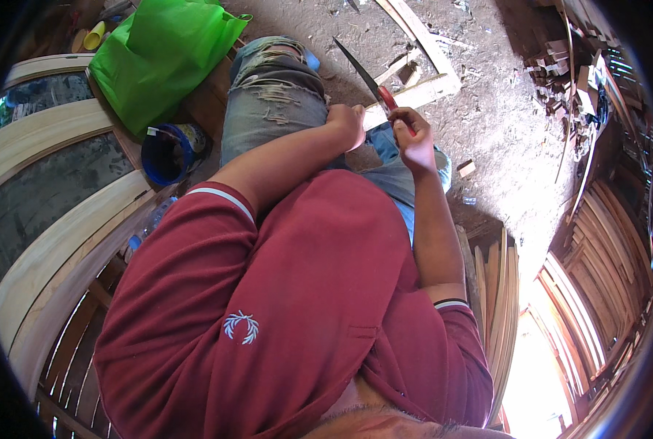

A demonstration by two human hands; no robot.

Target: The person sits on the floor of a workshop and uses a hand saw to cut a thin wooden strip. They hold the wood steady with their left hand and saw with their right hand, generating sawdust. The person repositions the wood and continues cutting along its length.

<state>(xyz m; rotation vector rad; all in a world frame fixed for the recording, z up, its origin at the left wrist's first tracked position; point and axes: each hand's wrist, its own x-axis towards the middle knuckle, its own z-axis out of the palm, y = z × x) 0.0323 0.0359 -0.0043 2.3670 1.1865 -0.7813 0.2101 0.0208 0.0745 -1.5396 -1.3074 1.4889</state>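
Note:
My right hand [414, 140] is closed round the red handle of a hand tool with a long, dark, tapering blade [357, 64]. The blade points up and to the left; whether it is a saw or a knife cannot be made out. My left hand [347, 126] is curled closed over my knees, close to the near end of a pale wooden frame [422, 93]. Its fingertips are hidden, so any grip on the wood does not show. The frame's light bars meet at a corner beyond my right hand, and its near end lies between my hands.
A bright green bag [162, 62] stands at the upper left, above a dark blue bucket [164, 162]. Along the left lie wooden panel frames [45, 146]. A plastic bottle [154, 217] is beside my arm. Wood strips [498, 293] and offcuts [557, 62] are stacked at the right.

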